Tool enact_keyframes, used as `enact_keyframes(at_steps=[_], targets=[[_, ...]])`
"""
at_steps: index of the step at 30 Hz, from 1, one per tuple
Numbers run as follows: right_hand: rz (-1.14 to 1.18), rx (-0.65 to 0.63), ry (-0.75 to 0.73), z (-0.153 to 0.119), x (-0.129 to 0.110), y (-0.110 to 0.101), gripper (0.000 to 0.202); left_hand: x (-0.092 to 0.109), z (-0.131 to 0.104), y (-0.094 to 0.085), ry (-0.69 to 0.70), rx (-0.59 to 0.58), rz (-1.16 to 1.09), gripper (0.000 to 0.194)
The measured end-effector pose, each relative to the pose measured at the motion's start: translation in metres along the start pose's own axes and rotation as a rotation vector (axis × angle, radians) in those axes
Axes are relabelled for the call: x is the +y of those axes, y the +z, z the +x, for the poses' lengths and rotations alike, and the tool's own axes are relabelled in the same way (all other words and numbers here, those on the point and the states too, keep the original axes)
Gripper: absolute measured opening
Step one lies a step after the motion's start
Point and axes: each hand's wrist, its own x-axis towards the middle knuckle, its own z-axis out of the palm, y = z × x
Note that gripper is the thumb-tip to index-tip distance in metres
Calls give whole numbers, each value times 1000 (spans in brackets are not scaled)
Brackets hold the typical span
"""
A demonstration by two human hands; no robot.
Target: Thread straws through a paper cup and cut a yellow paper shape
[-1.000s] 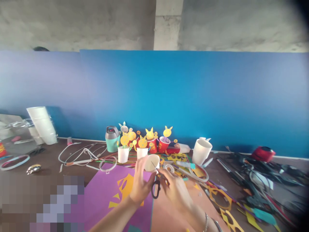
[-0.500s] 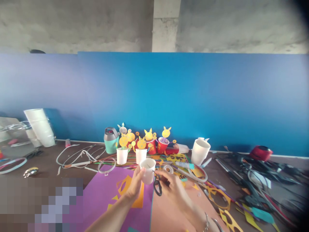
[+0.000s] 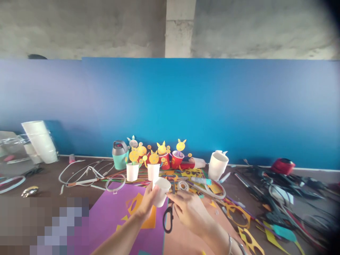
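A white paper cup (image 3: 161,192), its mouth tilted up toward me, is gripped around its left side by my left hand (image 3: 149,201). Against the cup's right side is my right hand (image 3: 186,209), its fingers closed on black-handled scissors (image 3: 168,219). The handle loops hang below the fingers, and the blade is mostly hidden. Beneath the hands lie purple paper (image 3: 106,216) and salmon-coloured paper (image 3: 180,237). Behind them, yellow paper animal heads stand in white cups (image 3: 132,172) and red cups (image 3: 177,160).
A teal and grey container (image 3: 120,156) stands beside the decorated cups. Stacked white cups (image 3: 41,141) lean at the left. A large white cup (image 3: 217,166), yellow paper scraps (image 3: 237,215), black cables and a red object (image 3: 283,166) occupy the right.
The cup has tipped more toward me and sits slightly lower. The scissors have swung so their handles hang lower and further left. My right hand has turned, its back more visible.
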Motion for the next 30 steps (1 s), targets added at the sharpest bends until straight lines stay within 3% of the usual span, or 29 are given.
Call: enact_keyframes(at_steps=[7, 13, 17, 22, 24, 26, 30], targets=[[-12, -35, 71, 0, -5, -2, 41, -1, 4, 4, 4, 46, 127, 50], [655, 52, 371, 8, -3, 14, 22, 11, -3, 11, 298, 155, 269, 50], [1117, 10, 585, 15, -4, 20, 40, 14, -9, 13, 391, 176, 321, 50], [1462, -94, 620, 18, -7, 7, 45, 15, -14, 14, 432, 157, 325, 53], [1473, -123, 612, 18, -5, 1, 42, 16, -13, 13, 398, 186, 299, 55], [1344, -132, 585, 17, -1, -6, 38, 17, -9, 10, 345, 254, 264, 54], [781, -175, 486, 12, 11, -25, 33, 14, 2, 2, 269, 410, 143, 51]])
